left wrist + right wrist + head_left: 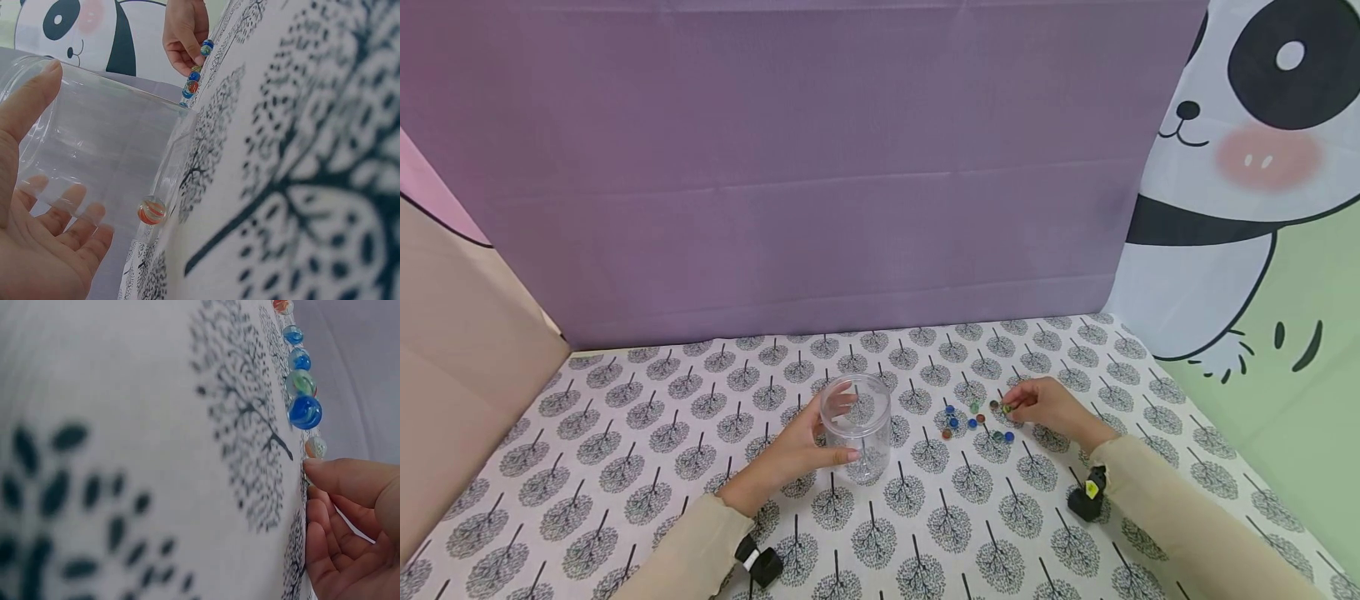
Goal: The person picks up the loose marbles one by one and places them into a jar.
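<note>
My left hand (816, 437) grips a clear jar (868, 433) that stands upright on the cloth, its thumb on the near side and its fingers behind. In the left wrist view, an orange-striped marble (152, 210) shows near the jar's base, within its outline. To the jar's right, my right hand (1043, 408) reaches down to the cloth and pinches a greenish marble (1007, 409) at its fingertips. Thumb and fingers partly cover that spot in the right wrist view. Several loose marbles lie left of this hand, among them a blue marble (1009, 437) and a reddish marble (947, 434).
A white cloth with dark tree prints (700, 500) covers the table. Behind it hangs a purple curtain (835, 192). A panda-printed panel (1210, 292) stands on the right, and a beige panel (467, 333) on the left.
</note>
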A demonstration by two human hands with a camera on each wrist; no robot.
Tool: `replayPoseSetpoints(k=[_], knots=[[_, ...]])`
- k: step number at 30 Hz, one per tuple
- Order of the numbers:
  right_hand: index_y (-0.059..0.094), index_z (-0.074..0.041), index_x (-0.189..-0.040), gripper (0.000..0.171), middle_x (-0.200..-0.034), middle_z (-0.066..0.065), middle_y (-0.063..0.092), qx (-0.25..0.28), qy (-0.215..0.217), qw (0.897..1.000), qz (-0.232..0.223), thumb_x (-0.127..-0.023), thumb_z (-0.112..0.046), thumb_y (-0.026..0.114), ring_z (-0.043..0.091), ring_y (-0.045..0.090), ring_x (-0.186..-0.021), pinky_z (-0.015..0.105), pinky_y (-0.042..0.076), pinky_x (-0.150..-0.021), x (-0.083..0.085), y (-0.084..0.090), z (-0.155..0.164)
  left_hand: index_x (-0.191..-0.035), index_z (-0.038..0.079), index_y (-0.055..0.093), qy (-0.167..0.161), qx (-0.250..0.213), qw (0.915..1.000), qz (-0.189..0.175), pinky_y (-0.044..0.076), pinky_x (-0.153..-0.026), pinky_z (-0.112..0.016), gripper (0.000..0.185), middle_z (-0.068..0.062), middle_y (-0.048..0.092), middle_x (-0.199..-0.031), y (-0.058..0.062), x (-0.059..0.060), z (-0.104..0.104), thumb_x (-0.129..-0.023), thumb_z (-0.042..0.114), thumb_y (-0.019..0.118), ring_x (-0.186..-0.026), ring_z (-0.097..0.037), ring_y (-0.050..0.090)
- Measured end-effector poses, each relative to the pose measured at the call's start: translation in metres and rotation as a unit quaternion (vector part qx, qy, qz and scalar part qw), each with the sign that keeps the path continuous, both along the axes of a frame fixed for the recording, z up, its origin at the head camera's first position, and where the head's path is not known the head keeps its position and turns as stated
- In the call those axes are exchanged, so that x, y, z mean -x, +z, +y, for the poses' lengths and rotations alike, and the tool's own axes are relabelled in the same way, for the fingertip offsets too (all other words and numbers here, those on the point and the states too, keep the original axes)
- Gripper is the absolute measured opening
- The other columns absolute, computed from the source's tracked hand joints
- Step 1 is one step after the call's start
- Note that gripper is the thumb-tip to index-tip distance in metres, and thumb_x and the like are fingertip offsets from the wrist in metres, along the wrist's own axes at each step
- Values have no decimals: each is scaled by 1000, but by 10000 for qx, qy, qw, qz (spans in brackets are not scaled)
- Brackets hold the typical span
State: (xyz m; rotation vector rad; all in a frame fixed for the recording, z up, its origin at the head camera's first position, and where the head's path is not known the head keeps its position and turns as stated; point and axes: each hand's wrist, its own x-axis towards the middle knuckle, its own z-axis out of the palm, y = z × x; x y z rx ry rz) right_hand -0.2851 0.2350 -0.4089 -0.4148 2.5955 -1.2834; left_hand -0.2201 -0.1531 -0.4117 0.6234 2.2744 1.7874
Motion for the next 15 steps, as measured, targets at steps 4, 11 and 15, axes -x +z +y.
replayPoseSetpoints(k=[4,11,15], knots=[[65,3,-98,19,-84,6,63,-5,-44,10000,25,-79,0,68,15,57,-75,22,51,-65,1,0,-2,-148,26,23,53,17,10000,10,28,-107,-58,95,-12,36,-148,1,0,1,-73,14,79,-129,-42,38],[65,2,-97,18,-83,5,63,-28,-41,10000,51,-79,-1,67,16,57,-75,22,51,-65,1,-1,-1,-149,24,23,93,80,9999,52,26,-107,-60,96,-10,37,-147,1,0,0,-72,14,79,-130,-42,38],[65,2,-98,19,-84,6,63,67,-29,10000,67,-80,-2,68,17,57,-76,23,51,-66,-1,-1,0,-149,21,23,93,94,9999,89,27,-108,-59,95,-11,38,-147,-1,1,-1,-73,13,79,-129,-42,38]])
